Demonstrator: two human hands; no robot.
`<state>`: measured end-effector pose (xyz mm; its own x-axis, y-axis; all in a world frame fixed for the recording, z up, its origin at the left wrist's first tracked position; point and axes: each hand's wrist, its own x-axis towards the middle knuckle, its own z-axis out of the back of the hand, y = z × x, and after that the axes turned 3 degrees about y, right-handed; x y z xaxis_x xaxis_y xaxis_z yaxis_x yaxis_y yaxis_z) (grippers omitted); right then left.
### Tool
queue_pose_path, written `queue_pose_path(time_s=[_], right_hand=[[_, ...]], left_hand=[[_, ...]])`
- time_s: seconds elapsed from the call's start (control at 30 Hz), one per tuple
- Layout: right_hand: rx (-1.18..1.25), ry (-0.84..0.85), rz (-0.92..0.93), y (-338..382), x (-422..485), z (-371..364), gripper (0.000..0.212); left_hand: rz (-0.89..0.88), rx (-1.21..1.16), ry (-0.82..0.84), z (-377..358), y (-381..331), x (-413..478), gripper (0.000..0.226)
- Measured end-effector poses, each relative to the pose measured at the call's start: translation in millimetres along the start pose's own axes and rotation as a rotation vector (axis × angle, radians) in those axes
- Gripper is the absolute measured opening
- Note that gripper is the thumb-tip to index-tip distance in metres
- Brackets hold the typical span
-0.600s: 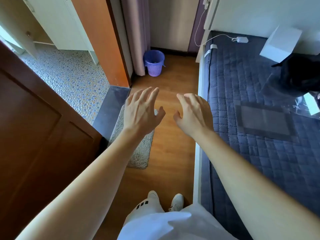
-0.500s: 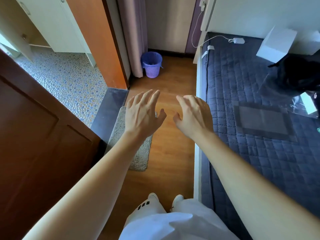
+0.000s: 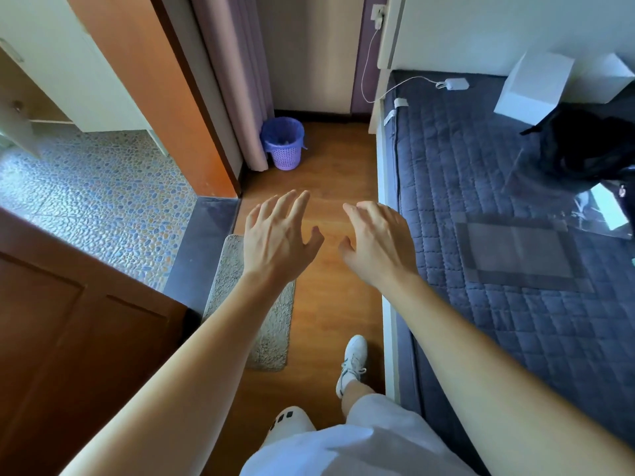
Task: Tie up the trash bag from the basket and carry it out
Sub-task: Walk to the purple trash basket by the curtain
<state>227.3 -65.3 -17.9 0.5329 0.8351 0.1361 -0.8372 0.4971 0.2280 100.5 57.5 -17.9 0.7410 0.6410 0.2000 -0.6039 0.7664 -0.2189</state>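
A small purple lattice basket (image 3: 287,156) stands on the wood floor at the far end of the passage, beside a curtain. A blue trash bag (image 3: 282,132) lines it, its edge folded over the rim, with something pale inside. My left hand (image 3: 275,240) and my right hand (image 3: 379,242) are stretched out in front of me at mid-frame, palms down, fingers spread, holding nothing. Both hands are well short of the basket.
A bed with a dark quilt (image 3: 498,235) runs along the right, carrying a black bag (image 3: 591,146), white boxes (image 3: 532,87) and a charger (image 3: 455,84). A brown door (image 3: 68,338) stands open at left onto a pebble-tiled room. A grey mat (image 3: 261,324) lies on the floor.
I have stepped forward along the passage; my right foot is now ahead. The basket looks nearer. Both hands stay open and outstretched.
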Motion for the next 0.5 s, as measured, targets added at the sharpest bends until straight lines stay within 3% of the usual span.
queue_pose_path(time_s=[0.5], right_hand=[[0.031,-0.028,-0.016,-120,166,14,0.046]], left_hand=[[-0.012,0.040,0.017,-41,-57,187,0.061]])
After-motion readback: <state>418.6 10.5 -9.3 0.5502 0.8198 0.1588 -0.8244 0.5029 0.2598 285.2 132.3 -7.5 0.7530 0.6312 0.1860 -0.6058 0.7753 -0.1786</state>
